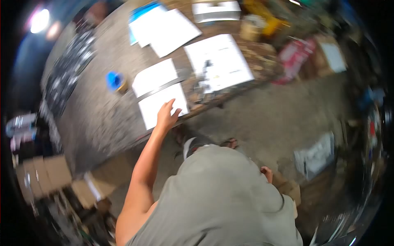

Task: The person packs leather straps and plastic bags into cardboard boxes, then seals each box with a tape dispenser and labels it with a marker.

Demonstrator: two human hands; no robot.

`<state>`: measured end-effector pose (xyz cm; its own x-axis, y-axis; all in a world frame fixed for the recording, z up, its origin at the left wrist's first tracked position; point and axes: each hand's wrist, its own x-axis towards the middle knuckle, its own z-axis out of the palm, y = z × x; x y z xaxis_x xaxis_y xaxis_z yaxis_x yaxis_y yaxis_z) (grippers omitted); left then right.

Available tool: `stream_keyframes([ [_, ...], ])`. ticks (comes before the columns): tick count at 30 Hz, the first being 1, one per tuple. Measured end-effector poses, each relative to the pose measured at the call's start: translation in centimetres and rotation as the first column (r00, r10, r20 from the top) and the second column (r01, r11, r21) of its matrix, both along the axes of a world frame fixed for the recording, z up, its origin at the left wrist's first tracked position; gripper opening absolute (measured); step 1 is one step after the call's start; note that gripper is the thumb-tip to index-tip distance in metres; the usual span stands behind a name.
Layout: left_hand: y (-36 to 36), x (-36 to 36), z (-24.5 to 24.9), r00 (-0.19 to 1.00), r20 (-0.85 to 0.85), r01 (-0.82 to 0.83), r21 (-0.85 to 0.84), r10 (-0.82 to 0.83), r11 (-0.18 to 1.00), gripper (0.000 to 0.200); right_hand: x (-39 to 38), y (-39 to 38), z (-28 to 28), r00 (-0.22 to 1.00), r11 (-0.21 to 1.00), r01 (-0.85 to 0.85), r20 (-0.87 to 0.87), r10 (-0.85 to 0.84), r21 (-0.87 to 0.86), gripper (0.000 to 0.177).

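Observation:
My left hand (167,115) is over the lower part of a white paper sheet (151,114) near the table's front edge. Its fingers reach forward with the thumb apart, and nothing is held; whether the fingertips touch the paper is too blurred to tell. Across that sheet, just beyond the fingers, lies a flat grey metal strip (160,89), like a ruler. To the right is another white sheet (230,61) with dark metal items (204,84) at its left side, too smeared to name. My right hand (267,174) hangs low beside my body, mostly hidden by the shirt.
On the worktable (98,127) are a blue-topped cup or roll (114,81), more papers (174,33), a white box (216,11) and a tan roll (252,28). Black plastic (69,67) covers the left side. Cardboard boxes (43,176) stand lower left; a white bag (316,156) lies on the floor.

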<state>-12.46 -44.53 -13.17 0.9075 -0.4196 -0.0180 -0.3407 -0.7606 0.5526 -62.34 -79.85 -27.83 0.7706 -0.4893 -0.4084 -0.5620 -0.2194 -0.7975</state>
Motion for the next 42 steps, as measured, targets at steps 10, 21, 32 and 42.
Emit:
stream_keyframes([
  [10,-29.2,-13.3,3.5,0.626,-0.187,0.701,-0.29,-0.757,0.651,0.02,8.2,-18.2,12.7,0.821,0.748,0.564,0.337,-0.461,-0.351,0.032],
  [21,-64.2,-10.3,2.7,0.575,-0.109,0.753,-0.316,-0.811,0.577,0.022,5.2,-44.6,13.3,0.901,0.752,0.417,0.122,-0.417,-0.511,0.022],
  [32,-98.5,-17.2,7.4,0.15,-0.051,0.94,-0.303,-0.987,0.158,0.032,-18.8,-56.9,1.7,0.481,0.491,0.837,-0.104,-0.871,-0.243,0.04],
  [42,-122.7,-20.6,8.1,0.404,-0.113,0.788,-0.462,-0.908,0.408,0.03,-23.9,-99.1,0.3,0.29,0.282,0.837,0.056,-0.955,0.469,0.042],
])
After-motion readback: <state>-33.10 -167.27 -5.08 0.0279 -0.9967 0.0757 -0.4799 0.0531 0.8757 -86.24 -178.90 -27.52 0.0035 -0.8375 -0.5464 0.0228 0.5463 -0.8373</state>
